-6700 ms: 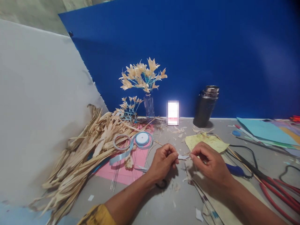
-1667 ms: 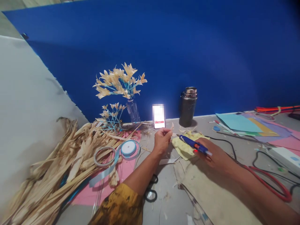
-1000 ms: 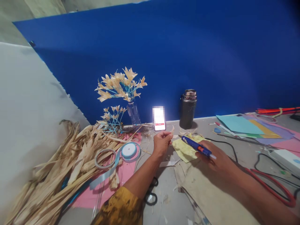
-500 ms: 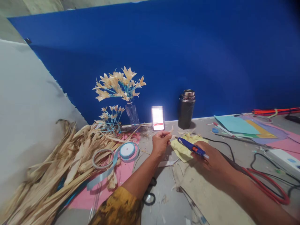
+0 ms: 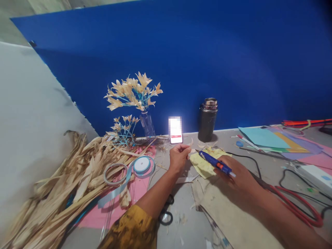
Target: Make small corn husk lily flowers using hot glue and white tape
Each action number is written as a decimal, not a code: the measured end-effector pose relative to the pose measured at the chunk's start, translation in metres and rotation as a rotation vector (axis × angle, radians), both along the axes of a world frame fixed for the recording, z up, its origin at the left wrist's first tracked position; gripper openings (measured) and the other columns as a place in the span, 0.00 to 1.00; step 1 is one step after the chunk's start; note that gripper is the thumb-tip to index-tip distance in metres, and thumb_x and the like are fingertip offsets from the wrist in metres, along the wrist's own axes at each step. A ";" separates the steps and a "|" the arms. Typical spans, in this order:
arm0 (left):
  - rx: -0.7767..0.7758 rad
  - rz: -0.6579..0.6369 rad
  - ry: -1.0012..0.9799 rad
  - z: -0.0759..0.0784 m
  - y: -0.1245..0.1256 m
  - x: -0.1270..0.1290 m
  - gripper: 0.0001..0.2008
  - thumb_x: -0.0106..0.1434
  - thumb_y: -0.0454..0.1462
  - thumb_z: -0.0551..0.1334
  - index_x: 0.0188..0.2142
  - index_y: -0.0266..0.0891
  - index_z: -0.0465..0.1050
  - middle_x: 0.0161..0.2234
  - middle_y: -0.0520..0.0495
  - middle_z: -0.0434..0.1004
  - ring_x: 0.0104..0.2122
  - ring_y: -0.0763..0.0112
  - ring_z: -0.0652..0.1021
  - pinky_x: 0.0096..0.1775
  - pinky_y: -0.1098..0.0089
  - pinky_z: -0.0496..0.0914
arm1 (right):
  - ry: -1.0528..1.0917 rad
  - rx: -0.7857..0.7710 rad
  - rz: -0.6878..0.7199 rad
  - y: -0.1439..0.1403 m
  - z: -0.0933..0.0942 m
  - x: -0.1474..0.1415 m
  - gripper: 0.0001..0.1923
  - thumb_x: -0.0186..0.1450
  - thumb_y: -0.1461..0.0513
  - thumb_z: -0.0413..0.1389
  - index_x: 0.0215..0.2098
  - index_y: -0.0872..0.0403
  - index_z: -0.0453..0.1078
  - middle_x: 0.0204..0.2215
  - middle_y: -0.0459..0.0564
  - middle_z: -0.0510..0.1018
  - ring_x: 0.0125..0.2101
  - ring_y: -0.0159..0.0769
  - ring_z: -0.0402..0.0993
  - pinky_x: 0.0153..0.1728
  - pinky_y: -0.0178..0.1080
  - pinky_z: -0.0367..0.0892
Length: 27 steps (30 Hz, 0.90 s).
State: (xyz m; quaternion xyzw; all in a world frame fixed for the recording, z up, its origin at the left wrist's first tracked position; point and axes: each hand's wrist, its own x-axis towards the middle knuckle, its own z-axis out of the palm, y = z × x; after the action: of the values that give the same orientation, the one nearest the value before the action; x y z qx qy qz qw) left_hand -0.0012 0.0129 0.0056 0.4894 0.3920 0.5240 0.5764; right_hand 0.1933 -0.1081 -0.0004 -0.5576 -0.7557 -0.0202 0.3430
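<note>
Blue and long, the glue gun (image 5: 214, 162) lay in the right hand (image 5: 234, 174), whose grip was closed around it, tip pointing left. The left hand (image 5: 178, 157) pinched a small husk petal (image 5: 191, 142) above the table (image 5: 269, 162). A few seconds earlier both hands had pinched one small piece together. Now the glue gun was out, its tip near the petal, over the yellow paper (image 5: 203, 165).
</note>
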 end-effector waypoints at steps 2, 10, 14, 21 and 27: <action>0.001 -0.011 -0.003 0.000 -0.001 0.001 0.10 0.47 0.39 0.74 0.26 0.36 0.78 0.16 0.56 0.69 0.17 0.79 0.66 0.23 0.74 0.59 | -0.026 -0.012 -0.013 0.000 -0.002 0.001 0.12 0.73 0.55 0.50 0.34 0.51 0.67 0.31 0.52 0.76 0.31 0.42 0.71 0.33 0.42 0.63; 0.006 -0.003 -0.007 -0.003 0.000 0.000 0.10 0.47 0.38 0.74 0.25 0.36 0.77 0.15 0.56 0.68 0.16 0.79 0.65 0.22 0.74 0.58 | -0.023 0.035 -0.047 -0.003 -0.004 0.000 0.12 0.74 0.54 0.48 0.36 0.50 0.66 0.32 0.52 0.77 0.33 0.43 0.71 0.35 0.42 0.63; -0.002 -0.003 -0.006 -0.004 0.000 0.000 0.11 0.47 0.39 0.74 0.26 0.36 0.78 0.15 0.57 0.68 0.16 0.79 0.65 0.22 0.74 0.58 | -0.117 -0.011 -0.117 -0.001 -0.003 -0.003 0.16 0.74 0.52 0.46 0.32 0.50 0.65 0.30 0.53 0.76 0.30 0.43 0.69 0.33 0.42 0.59; 0.013 0.017 -0.003 -0.004 0.001 0.000 0.11 0.46 0.39 0.74 0.26 0.36 0.78 0.16 0.56 0.69 0.16 0.80 0.65 0.22 0.74 0.59 | -0.234 0.066 -0.212 -0.003 -0.008 0.022 0.09 0.70 0.59 0.49 0.36 0.53 0.69 0.30 0.55 0.77 0.31 0.44 0.70 0.33 0.41 0.60; 0.032 0.018 0.028 -0.004 -0.004 0.002 0.07 0.47 0.36 0.73 0.25 0.36 0.79 0.16 0.56 0.70 0.17 0.79 0.65 0.23 0.74 0.60 | -0.220 0.116 0.012 -0.013 0.001 0.004 0.07 0.67 0.65 0.49 0.40 0.53 0.69 0.35 0.55 0.77 0.35 0.46 0.70 0.39 0.44 0.63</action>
State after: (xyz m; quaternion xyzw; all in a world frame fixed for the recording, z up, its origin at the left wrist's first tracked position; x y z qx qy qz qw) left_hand 0.0013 0.0091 0.0021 0.5022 0.3959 0.5284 0.5585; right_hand 0.1974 -0.1215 0.0006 -0.5266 -0.7897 -0.1226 0.2898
